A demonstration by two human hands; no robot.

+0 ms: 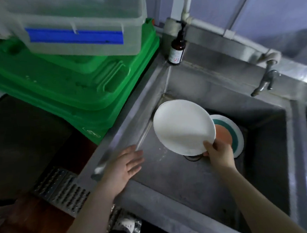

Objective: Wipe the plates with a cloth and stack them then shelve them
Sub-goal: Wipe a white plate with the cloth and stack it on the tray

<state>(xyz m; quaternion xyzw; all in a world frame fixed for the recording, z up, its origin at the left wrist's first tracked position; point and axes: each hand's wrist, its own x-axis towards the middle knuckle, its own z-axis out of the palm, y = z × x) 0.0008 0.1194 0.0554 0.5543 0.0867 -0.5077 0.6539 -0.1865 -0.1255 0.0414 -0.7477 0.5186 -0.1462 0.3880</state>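
Note:
A plain white plate (pixel 182 126) is held tilted above the steel sink (pixel 204 178). My right hand (pixel 218 152) pinches its near rim, thumb on top. Under it, on the sink floor, lies a second plate (pixel 231 134) with an orange middle, a green ring and a white rim, partly hidden by the white one. My left hand (pixel 124 166) hovers with fingers spread over the sink's left edge and holds nothing. No cloth is in view.
A tap (pixel 264 82) juts from the sink's back right wall. A brown pump bottle (pixel 177 50) stands at the back left corner. Stacked green crates (pixel 70 82) with a clear bin (pixel 80 21) on top fill the left. A perforated metal rack (pixel 61 190) lies lower left.

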